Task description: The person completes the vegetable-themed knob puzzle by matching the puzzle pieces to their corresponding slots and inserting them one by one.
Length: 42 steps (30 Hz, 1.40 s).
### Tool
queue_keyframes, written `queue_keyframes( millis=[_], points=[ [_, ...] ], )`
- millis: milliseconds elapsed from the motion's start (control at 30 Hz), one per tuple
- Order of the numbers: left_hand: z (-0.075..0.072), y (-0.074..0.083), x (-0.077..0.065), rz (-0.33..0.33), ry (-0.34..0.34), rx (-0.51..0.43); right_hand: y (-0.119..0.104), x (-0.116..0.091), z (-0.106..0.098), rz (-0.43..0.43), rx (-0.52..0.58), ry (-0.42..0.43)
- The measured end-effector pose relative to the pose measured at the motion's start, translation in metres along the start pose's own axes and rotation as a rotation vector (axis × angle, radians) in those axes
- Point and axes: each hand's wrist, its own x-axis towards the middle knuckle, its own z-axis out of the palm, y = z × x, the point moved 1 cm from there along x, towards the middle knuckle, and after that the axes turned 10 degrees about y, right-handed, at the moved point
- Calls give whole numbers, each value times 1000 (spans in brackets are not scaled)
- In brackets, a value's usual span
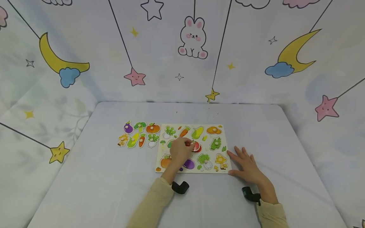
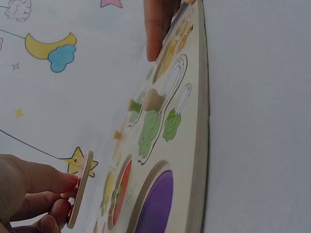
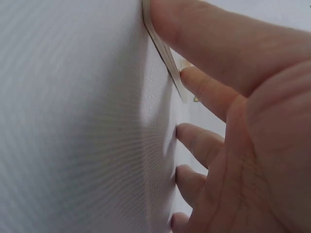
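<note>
My left hand (image 1: 181,151) is over the middle of a wooden vegetable puzzle board (image 1: 223,136), pinching a thin tomato puzzle piece (image 2: 81,191) between thumb and fingers. In the left wrist view the piece is tilted nearly edge-on, with a gap between it and the board. Close by are a red recess (image 2: 122,191) and a purple eggplant recess (image 2: 158,206). My right hand (image 1: 248,167) lies with fingers spread at the board's right side, thumb and index fingertip touching its edge. A knobbed cabbage piece (image 1: 204,161) and a leafy green piece (image 1: 215,144) sit in the board.
Left of the board lie several loose pieces, among them an eggplant (image 1: 128,127), broccoli (image 1: 140,126), a pumpkin (image 1: 153,128), corn (image 1: 133,140), a carrot (image 1: 142,140), a radish (image 1: 152,140) and mushrooms (image 1: 123,140). A white cloth covers the table (image 1: 94,177).
</note>
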Motion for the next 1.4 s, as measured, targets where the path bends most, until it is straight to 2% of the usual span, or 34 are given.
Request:
queue_keyframes(
  millis=[233,467,867,1400],
  points=[
    [15,3,-2,-57,-30,6,1,1,2,0,-9,0],
    [22,-2,-6,-48,-8,17,-1,1,3,7,-12,2],
    [25,-2,-8,-62,13,18,0,1,6,-8,-7,13],
    [28,-1,-5,-88,-18,32,-1,0,2,-10,-13,17]
  ],
)
